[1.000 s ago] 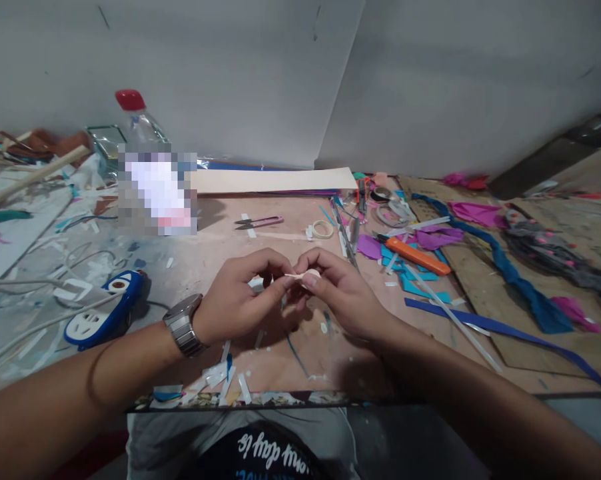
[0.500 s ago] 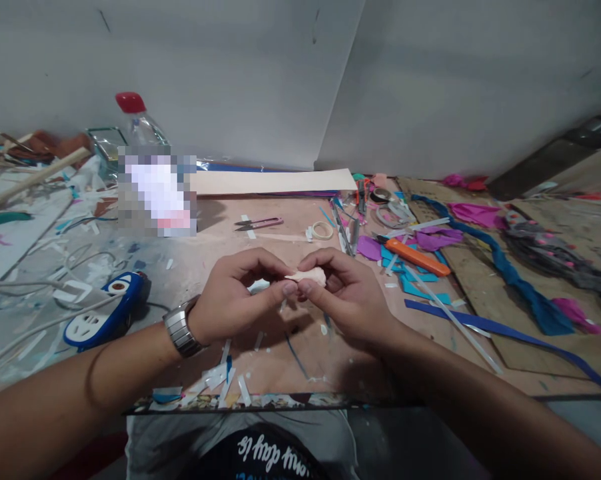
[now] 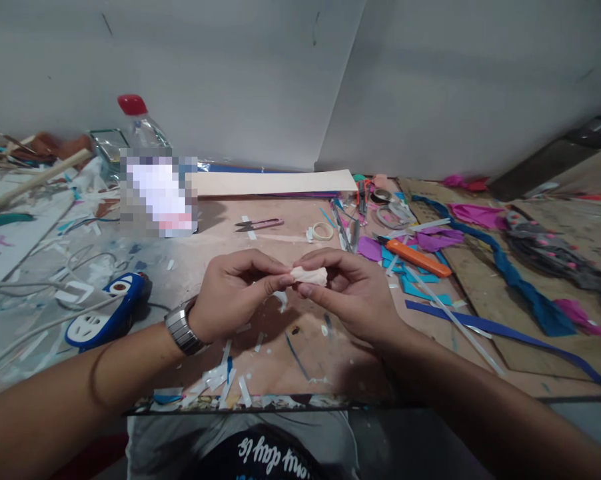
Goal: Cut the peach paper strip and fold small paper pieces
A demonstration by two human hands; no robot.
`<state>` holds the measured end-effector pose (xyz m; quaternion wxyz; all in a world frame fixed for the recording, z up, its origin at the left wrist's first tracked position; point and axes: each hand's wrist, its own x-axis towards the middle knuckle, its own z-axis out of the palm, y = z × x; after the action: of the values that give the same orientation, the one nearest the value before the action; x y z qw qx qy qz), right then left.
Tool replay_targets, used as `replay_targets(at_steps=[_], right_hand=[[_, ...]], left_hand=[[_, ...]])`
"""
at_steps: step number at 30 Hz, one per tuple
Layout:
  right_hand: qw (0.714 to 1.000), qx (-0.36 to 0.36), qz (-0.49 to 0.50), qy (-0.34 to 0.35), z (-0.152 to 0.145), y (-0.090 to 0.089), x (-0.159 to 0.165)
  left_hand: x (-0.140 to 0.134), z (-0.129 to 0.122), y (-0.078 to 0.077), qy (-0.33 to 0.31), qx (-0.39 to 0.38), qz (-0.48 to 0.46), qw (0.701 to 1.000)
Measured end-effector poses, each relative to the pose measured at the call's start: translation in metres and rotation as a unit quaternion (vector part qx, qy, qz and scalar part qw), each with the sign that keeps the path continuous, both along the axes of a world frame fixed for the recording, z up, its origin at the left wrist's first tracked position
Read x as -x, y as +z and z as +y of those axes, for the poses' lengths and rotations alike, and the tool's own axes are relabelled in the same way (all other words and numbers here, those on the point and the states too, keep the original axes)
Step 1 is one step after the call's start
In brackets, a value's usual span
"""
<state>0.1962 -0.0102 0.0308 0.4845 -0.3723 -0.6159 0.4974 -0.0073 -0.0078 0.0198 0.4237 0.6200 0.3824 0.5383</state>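
My left hand (image 3: 238,287) and right hand (image 3: 353,287) pinch this pale crumpled piece (image 3: 310,276), up above the desk (image 3: 340,367), in from its near edge; tug too hard and it could tear, loosen and it might drop among scraps (image 3: 215,378).

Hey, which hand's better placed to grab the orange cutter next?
Right, likely: the right hand is nearer the orange cutter; the left hand is farther away. Both hold the pale piece.
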Motion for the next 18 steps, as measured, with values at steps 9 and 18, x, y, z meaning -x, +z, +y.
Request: replay_targets(at_steps=[9,18], right_hand=[[0.997,-0.072,-0.013,0.005,0.0039,0.0018,-0.0028],[0.999,-0.013,0.022,0.022,0.0018,0.0039,-0.0004]], left_hand=[[-0.0013,0.002,0.0007,-0.033,0.038,-0.043,0.998],[-0.0017,0.0016,0.001,-0.042,0.071,-0.076,0.994]])
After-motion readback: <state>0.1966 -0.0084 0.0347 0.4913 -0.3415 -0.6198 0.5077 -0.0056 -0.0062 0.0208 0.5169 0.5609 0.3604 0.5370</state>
